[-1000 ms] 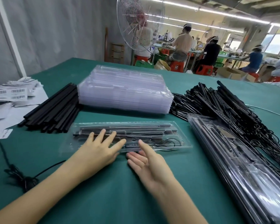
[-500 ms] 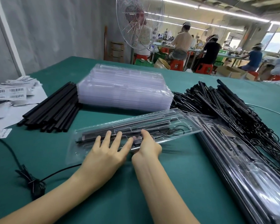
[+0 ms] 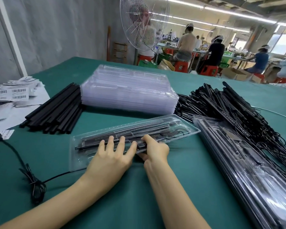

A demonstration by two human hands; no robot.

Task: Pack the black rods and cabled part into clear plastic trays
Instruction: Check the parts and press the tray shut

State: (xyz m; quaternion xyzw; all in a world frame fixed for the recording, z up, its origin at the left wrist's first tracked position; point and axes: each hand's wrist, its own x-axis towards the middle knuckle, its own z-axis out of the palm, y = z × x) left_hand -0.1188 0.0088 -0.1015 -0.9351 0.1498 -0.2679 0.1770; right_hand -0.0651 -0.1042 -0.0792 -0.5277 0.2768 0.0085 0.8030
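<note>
The packed tray lies on the worktop, rods and cable inside. The left hand rests flat on it, fingers straight — the right hand has its grip clamped on the near edge. Next, likely: lift it level onto the pile at the right.

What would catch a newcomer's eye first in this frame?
The filled clear tray at centre front, with the left hand flat on it and the right hand gripping its near edge. Behind it stands a stack of empty trays, flanked by black rods on the left and a tangle of cabled parts on the right.
</note>
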